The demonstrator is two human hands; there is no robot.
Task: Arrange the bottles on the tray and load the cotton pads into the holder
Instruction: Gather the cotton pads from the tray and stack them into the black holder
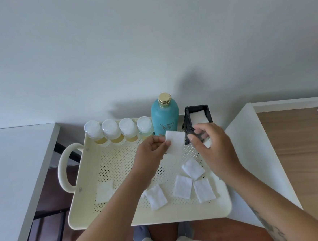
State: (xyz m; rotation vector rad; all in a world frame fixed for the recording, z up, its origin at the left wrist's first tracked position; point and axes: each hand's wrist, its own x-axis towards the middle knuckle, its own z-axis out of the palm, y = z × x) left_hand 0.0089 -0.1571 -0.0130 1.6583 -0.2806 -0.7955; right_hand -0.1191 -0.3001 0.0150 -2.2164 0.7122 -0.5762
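White pad [175, 141] pinched over tray's [80, 184] open middle.

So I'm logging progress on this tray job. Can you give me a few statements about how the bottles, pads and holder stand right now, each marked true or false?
1. The four small bottles stand in a row along the far edge of the tray. True.
2. The teal bottle lies on its side. False: it stands upright beside the small bottles.
3. The left hand holds a cotton pad. True.
4. The black holder has no pads in it. False: white pads show inside its open top.
5. Loose pads lie on the tray floor. True.
6. The right hand rests on the wooden surface. False: it is at the holder.
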